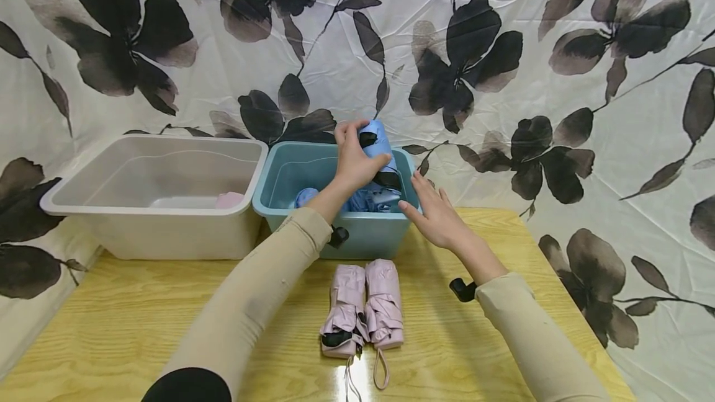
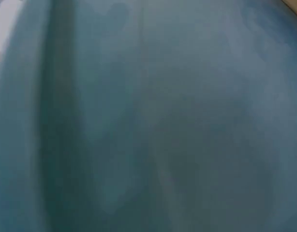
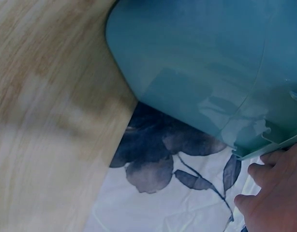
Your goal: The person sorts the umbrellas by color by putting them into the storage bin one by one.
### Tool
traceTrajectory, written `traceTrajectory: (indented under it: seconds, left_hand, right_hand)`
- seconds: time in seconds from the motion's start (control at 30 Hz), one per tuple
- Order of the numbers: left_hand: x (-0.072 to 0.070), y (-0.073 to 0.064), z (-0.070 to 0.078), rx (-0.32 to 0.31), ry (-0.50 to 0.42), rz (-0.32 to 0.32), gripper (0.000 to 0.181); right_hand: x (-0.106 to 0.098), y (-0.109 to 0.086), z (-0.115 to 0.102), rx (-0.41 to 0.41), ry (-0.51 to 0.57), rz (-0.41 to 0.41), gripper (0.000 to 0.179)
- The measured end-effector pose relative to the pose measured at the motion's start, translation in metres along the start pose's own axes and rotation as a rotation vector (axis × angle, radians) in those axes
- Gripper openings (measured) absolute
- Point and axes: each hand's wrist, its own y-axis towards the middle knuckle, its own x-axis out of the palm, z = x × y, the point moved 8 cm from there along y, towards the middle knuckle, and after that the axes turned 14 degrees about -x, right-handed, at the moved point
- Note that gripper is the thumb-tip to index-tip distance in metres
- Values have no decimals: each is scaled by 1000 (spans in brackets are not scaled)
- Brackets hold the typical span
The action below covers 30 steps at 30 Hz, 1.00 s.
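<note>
My left hand (image 1: 359,161) grips a blue folded umbrella (image 1: 380,144) between thumb and fingers, tilted over the right half of the teal bin (image 1: 357,228). Inside that bin lie more blue folded umbrellas (image 1: 365,198), partly covered by the left hand and forearm. My right hand (image 1: 438,216) is spread at the bin's right rim, fingers straight, holding nothing. In the right wrist view its fingers (image 3: 257,174) come right up to the rim. Only blurred teal bin wall shows in the left wrist view.
A larger beige bin (image 1: 173,234) stands on the left, with something pink (image 1: 229,200) inside. Two pink folded umbrellas (image 1: 347,309) lie side by side on the wooden table (image 1: 268,327) in front of the teal bin. A flowered cloth (image 1: 357,36) hangs behind.
</note>
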Motion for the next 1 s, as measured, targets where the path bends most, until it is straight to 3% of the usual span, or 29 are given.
traceTrajectory:
  seconds: [0.2, 0.47, 0.6, 0.73, 1.0]
  left_hand:
    - [25, 10, -22, -127, 56, -74, 76]
    - [53, 9, -46, -279, 180, -250, 76]
    - [64, 8, -54, -300, 296, -353, 74]
    - [68, 6, -57, -303, 375, -406, 72]
    - [75, 3, -62, -206, 563, -508, 72]
  right_hand:
    - [0, -1, 0, 4, 11, -2, 81]
    - [1, -1, -1, -4, 6, -8, 80]
    - [1, -2, 0, -6, 8, -7, 80]
    - [-1, -3, 0, -5, 6, -8, 81]
    - [0, -2, 1, -8, 8, -13, 83]
